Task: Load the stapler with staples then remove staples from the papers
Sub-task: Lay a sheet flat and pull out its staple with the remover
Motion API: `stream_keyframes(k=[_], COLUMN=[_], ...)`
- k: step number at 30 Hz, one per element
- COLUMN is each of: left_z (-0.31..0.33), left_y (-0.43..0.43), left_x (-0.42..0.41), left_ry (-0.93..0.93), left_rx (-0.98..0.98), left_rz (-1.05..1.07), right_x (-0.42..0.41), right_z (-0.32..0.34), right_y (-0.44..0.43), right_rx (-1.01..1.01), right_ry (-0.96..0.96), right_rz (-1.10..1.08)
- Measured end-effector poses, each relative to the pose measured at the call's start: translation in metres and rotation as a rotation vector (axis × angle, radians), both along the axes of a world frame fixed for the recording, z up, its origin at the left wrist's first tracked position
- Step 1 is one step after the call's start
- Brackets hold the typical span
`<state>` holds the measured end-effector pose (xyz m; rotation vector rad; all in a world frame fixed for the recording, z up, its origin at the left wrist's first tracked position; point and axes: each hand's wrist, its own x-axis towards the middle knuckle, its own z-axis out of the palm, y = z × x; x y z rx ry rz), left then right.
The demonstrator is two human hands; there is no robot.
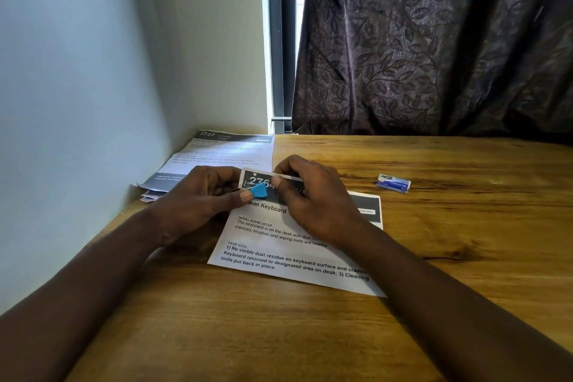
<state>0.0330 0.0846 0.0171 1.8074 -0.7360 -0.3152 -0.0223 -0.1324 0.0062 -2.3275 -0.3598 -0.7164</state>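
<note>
At a wooden table (465, 226), we see the left hand (201, 195) pinching a blue staple remover (259, 190) against the top corner of the printed papers (294, 254), whose raised edge the right hand (313, 198) grips; a small staple box (393, 183) lies well apart to the right, more sheets (223, 152) by the wall.

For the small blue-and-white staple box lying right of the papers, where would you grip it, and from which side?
Probably pinch the small blue-and-white staple box across its two long sides, coming from above: it lies flat on the wooden table, with bare wood all round it.
</note>
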Motion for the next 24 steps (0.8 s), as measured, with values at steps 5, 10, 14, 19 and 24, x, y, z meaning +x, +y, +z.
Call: stream_keyframes(k=[5, 10, 14, 19, 24], left_z=[-0.002, -0.002, -0.002, -0.006, -0.008], left_y=[-0.002, -0.003, -0.007, -0.004, 0.006], left_x=[0.000, -0.002, -0.002, 0.001, 0.007], left_ry=[-0.049, -0.129, -0.171, -0.351, -0.463], left_rx=[-0.028, 0.033, 0.087, 0.112, 0.077], left_rz=[-0.020, -0.020, 0.004, 0.079, 0.263], right_x=[-0.009, -0.001, -0.001, -0.003, -0.003], right_z=[0.005, 0.003, 0.003, 0.010, 0.014], right_y=[0.002, 0.003, -0.001, -0.013, -0.019], right_rx=[-0.068, 0.011, 0.060, 0.019, -0.019], right_ry=[0.027, 0.091, 0.124, 0.205, 0.175], right_rz=[0.003, 0.028, 0.082, 0.095, 0.042])
